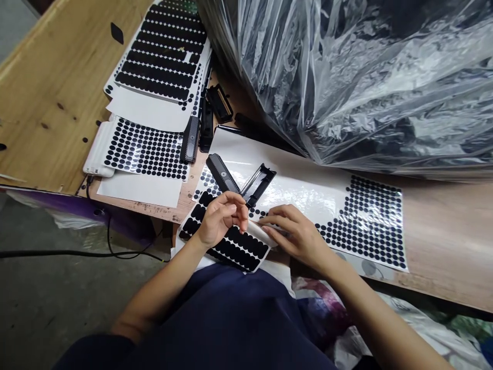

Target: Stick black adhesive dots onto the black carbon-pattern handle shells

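Note:
A sheet of black, scallop-edged stickers [234,246] lies at the table's front edge, partly over my lap. My left hand [221,221] hovers above it with bent fingers drawn toward the thumb; whatever they hold, if anything, is too small to make out. At the sheet's right edge, where the white backing curls up, my right hand [298,236] has its thumb and fingers closed on it. Just beyond my hands lie a black textured casing piece [222,173] and a black hollow casing piece [260,186], set in a V on a glossy white sheet of black dots [375,221].
Clear plastic wrap [346,87] covers a large dark bulk at the back right. More sticker sheets [159,56] are stacked back left, near another textured casing [190,139]. A white device [100,149] with a black cable [88,187] sits by the left edge.

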### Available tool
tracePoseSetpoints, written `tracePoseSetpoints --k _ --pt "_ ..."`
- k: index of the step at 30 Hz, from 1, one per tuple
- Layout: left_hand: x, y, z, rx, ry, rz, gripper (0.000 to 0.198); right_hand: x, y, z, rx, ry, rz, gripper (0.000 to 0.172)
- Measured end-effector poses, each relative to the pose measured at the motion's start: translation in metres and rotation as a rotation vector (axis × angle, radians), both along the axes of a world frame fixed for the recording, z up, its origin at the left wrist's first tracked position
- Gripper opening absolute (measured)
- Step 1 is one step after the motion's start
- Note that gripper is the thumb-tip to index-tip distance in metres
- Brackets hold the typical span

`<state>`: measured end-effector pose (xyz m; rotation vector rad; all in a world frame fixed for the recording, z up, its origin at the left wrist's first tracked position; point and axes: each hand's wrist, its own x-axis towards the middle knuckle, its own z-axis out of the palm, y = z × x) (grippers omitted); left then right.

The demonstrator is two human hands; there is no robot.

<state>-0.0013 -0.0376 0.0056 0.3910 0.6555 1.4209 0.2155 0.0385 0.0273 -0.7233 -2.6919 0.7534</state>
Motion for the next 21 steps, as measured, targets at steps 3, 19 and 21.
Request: tracePoseSetpoints --k 3,19,21 --pt "0.000 0.001 0.000 -0.019 0.004 0.006 0.033 0.005 0.004 -0.004 0.070 -0.021 0.030 0.034" --pt "0.000 0.004 0.004 -0.015 0.028 0.007 0.033 -0.026 0.007 -0.005 -0.040 -0.086 -0.232 0.022" --pt "0.001 0.003 0.004 -0.015 0.035 0.010 0.033 -0.031 0.010 -0.001 -0.060 -0.131 -0.232 0.022"
